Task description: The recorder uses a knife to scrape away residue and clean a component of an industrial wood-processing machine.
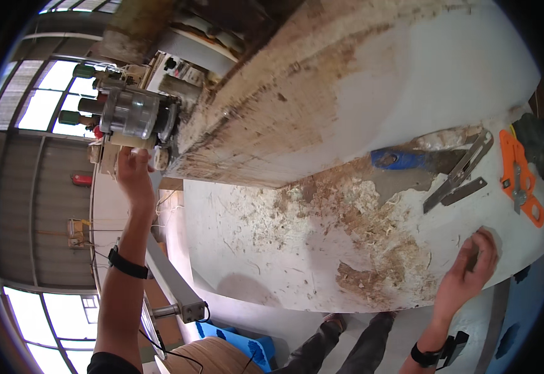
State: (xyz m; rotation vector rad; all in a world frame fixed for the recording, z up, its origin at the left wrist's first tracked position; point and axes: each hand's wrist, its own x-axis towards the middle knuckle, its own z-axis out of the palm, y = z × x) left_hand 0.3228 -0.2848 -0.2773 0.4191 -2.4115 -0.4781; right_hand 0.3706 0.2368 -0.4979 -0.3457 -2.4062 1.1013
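So we've got our left hand (136,177) way up past the left edge of the worktop (234,240), right by the underside of the machine (128,112), the one with the clear cylinder and green knobs. The fingers are bent up around its lower side, but we can't tell if they're gripping it or just touching. The machine sits at the left end of the big slab (346,81), which is pale on top and stained brown on the side facing us. That slab takes up the far side of the worktop, slanting from the left up to the far right.

Our right hand (471,268) is over by the near right corner of the worktop, fingers loosely curled with a gap to the thumb. We can't tell if it's resting on the surface.

Just past it, toward the right edge, we see a metal tool (456,174) with a short metal strip (465,191) beside it. Left of those is a scraper (399,159), blue handle to the left, blade toward the metal tool. The orange cutter (521,177) lies nearest the right edge. Brown and yellowish crumbs (371,218) litter the middle, from the slab's foot down toward the near edge.
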